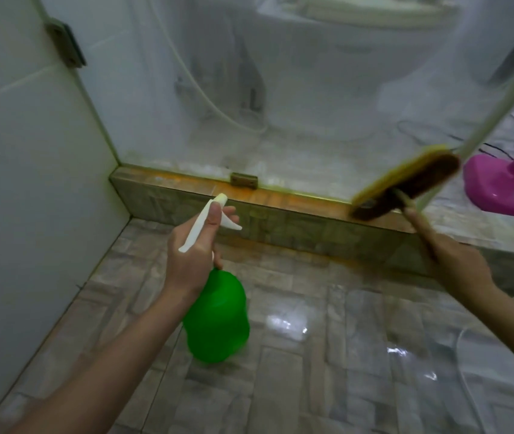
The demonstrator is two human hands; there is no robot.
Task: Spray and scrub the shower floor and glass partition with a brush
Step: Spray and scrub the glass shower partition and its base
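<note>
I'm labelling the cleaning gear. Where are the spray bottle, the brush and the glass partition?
spray bottle (218, 317), head view, on its green body.
brush (428, 173), head view, on its dark bristles.
glass partition (312, 89), head view, on the cloudy pane.

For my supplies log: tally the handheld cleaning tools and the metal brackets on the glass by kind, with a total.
Spray bottle: 1, in the left hand
Brush: 1, in the right hand
Metal brackets: 2, upper bracket and lower bracket
Total: 4
</note>
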